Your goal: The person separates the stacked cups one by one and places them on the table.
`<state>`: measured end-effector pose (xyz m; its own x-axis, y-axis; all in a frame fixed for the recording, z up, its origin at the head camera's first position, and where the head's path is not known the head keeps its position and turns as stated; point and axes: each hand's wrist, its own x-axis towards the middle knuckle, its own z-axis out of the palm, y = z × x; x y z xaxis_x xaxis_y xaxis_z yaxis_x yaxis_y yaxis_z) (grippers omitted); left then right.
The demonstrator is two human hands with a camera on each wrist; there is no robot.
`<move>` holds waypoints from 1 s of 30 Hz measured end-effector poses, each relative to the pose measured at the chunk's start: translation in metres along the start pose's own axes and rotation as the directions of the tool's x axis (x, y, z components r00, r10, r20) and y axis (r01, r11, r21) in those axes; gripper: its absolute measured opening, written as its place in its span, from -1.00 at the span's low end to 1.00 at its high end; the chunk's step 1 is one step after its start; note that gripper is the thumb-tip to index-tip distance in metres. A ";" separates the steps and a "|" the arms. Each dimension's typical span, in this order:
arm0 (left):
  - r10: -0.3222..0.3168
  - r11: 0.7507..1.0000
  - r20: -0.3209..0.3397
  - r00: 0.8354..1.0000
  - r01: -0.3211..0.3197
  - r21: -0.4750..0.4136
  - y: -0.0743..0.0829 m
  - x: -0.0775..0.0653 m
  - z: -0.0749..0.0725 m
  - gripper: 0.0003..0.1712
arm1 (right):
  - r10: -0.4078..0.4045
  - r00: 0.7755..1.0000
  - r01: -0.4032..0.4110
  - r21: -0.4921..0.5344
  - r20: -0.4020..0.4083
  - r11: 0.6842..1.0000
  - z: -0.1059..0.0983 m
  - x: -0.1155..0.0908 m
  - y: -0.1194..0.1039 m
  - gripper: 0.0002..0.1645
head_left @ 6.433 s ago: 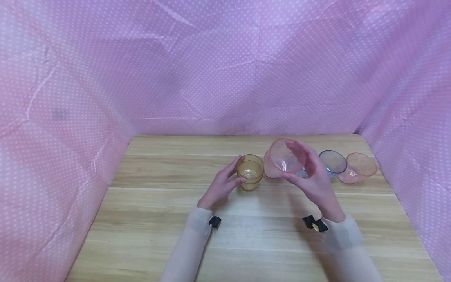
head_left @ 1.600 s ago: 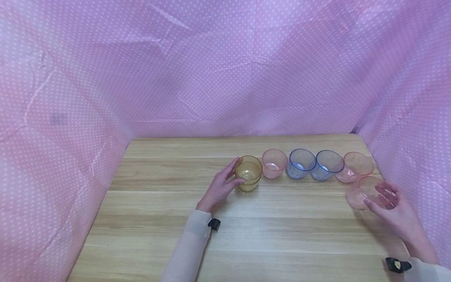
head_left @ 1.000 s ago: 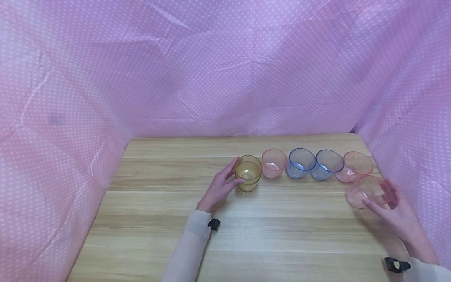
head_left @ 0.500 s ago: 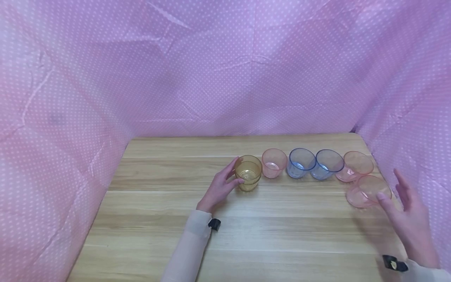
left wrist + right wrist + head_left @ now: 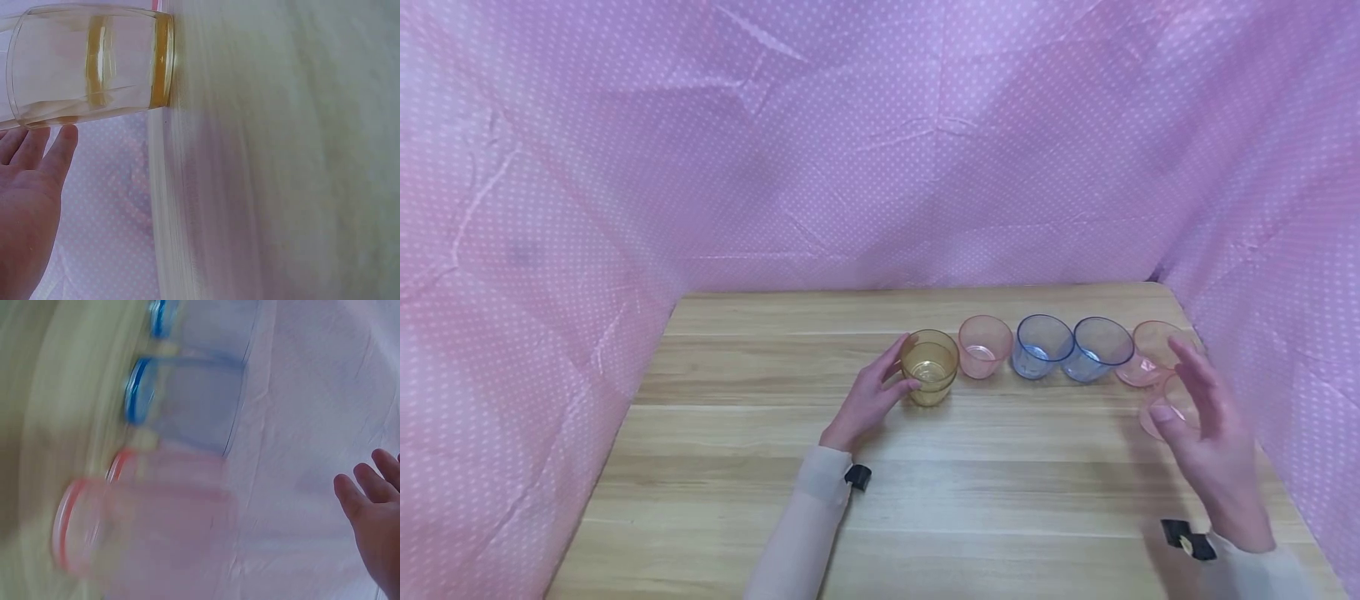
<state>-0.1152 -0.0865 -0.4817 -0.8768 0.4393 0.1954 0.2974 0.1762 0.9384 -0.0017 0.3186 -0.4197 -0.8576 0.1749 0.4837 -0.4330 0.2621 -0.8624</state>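
In the head view, my left hand (image 5: 870, 406) holds two nested clear yellow cups (image 5: 929, 367) from their left side, thumb in front and fingers behind. The stacked yellow cups (image 5: 94, 65) stand upright on the wood in the left wrist view. My right hand (image 5: 1213, 450) is raised at the right with its fingers spread and nothing in them. It partly covers the front pink cup (image 5: 1152, 417) from the head camera. That same pink cup (image 5: 150, 537) stands apart from the fingers (image 5: 350, 497) in the right wrist view.
Right of the yellow stack, a pink cup (image 5: 985, 346), a blue cup (image 5: 1042, 348) and another blue cup (image 5: 1101, 350) stand in a row. A further pink cup (image 5: 1142, 354) ends it near the edge of the wooden table (image 5: 760, 467). Pink dotted cloth (image 5: 880, 167) surrounds the table.
The right hand set down a pink cup at the front right, let go of it, backed off to the right, then moved left over it. The left hand stays on the yellow cups.
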 end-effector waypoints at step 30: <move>-0.030 0.999 -0.005 1.000 0.030 0.021 0.002 -0.005 0.000 -0.09 | -0.192 0.871 0.265 -0.103 0.453 0.959 0.132 0.024 0.004 0.13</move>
<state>-0.1099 -0.0882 -0.4810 -0.8870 0.4299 0.1688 0.2791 0.2077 0.9375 -0.0609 0.1983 -0.4308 -0.7895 -0.3276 0.5190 -0.6135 0.3953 -0.6837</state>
